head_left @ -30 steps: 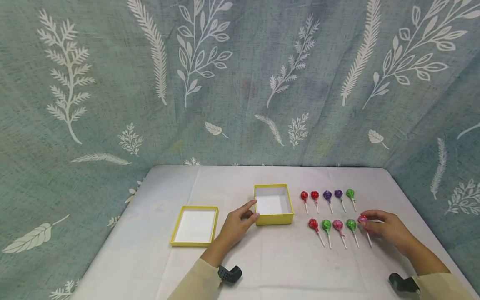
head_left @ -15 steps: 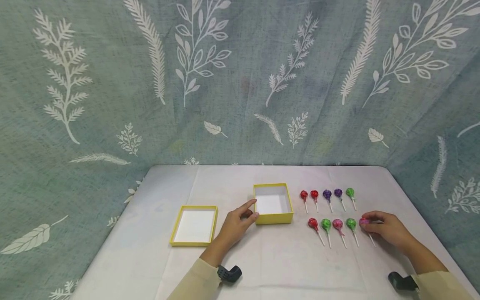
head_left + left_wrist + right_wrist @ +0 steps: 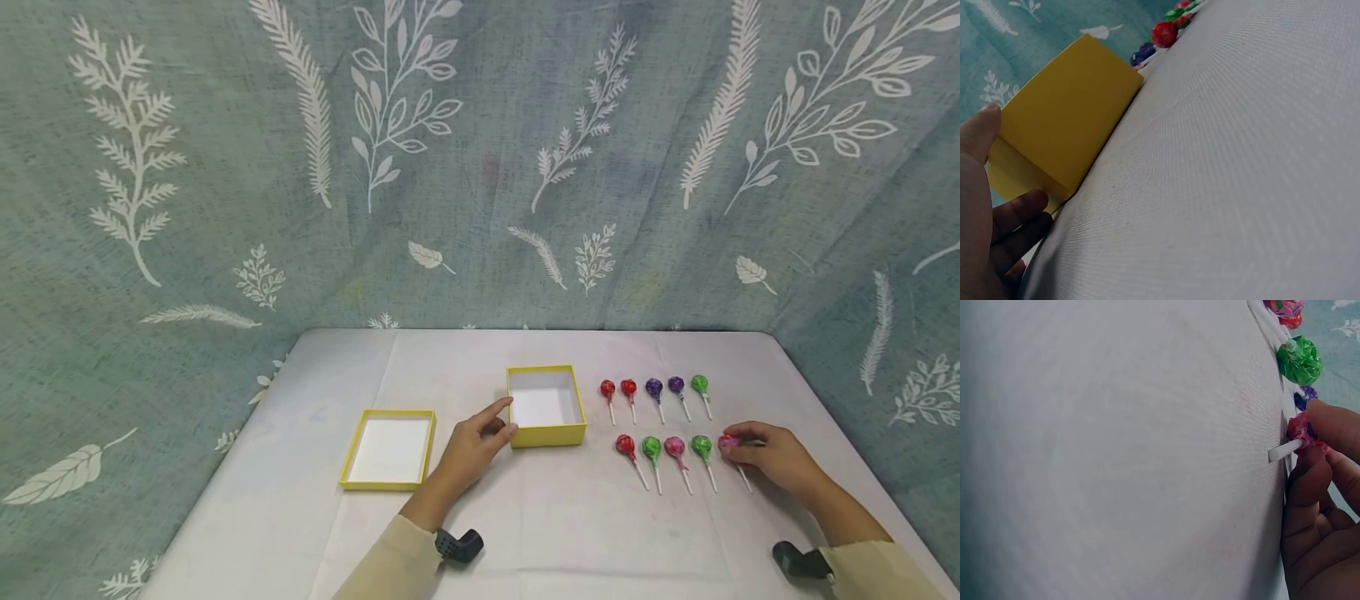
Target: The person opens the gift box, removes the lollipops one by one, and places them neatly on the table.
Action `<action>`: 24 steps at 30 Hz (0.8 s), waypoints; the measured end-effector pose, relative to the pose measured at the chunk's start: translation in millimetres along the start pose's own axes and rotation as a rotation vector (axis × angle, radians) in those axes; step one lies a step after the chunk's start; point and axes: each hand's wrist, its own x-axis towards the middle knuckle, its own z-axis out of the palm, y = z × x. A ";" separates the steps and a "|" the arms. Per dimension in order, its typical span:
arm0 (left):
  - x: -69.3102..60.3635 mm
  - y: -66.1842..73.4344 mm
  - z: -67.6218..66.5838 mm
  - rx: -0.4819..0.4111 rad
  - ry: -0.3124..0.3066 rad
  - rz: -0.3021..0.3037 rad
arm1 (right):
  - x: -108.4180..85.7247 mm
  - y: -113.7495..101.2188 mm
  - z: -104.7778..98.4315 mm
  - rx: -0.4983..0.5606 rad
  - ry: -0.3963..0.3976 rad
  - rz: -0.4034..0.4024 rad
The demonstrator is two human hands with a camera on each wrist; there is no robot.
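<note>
At the right end of the front row, my right hand (image 3: 776,457) pinches a pink lollipop (image 3: 727,443) by its wrapped head. In the right wrist view the white lollipop stick (image 3: 1285,451) pokes out between thumb and fingers, close to the cloth. My left hand (image 3: 474,450) touches the left side of a yellow box (image 3: 551,436) with a white inside. Its fingertips meet the box near the rim and the front left corner. From the left wrist, the thumb (image 3: 982,131) shows at one edge of the box and other fingers low beside it.
Left of the box lies its yellow-edged lid (image 3: 386,486), white inside up. Two rows of lollipops lie right of the box, with a green lollipop (image 3: 701,447) nearest my right hand. A patterned cloth (image 3: 480,167) hangs behind the white-covered table (image 3: 585,533).
Over the last second my right hand has shifted the pink lollipop very slightly to the right, its stick moving along. The left hand keeps its place at the box.
</note>
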 end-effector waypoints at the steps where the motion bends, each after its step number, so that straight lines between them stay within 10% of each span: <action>1: 0.0 0.1 -0.2 0.000 0.000 0.000 | -0.1 -0.3 0.3 -0.002 0.001 -0.001; 24: -3.5 2.4 -3.3 -0.013 -0.021 0.058 | -4.5 -2.4 -0.7 0.077 -0.001 0.017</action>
